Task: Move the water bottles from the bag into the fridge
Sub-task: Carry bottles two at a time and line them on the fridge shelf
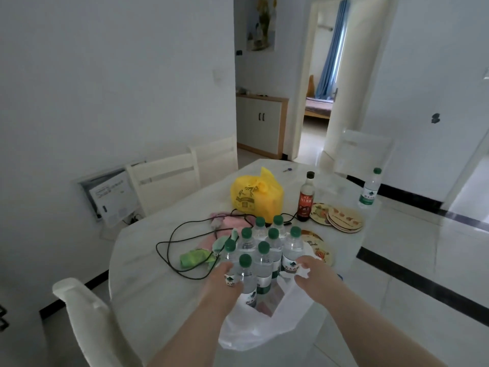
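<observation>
Several clear water bottles [264,250] with green caps stand in a tight cluster on the white table [148,260]. A white plastic bag [264,329] lies slumped in front of them at the table's near edge. My left hand [225,279] wraps a bottle on the cluster's near left side. My right hand [309,271] pinches the bag's rim beside the cluster's right bottle. One more water bottle [370,189] stands alone at the table's far right. No fridge is in view.
A yellow bag [254,197], a dark sauce bottle [305,200], round coasters [341,218], a black cable [180,234] and pink and green cloths lie behind the bottles. White chairs [164,178] ring the table. A cabinet and an open doorway lie beyond.
</observation>
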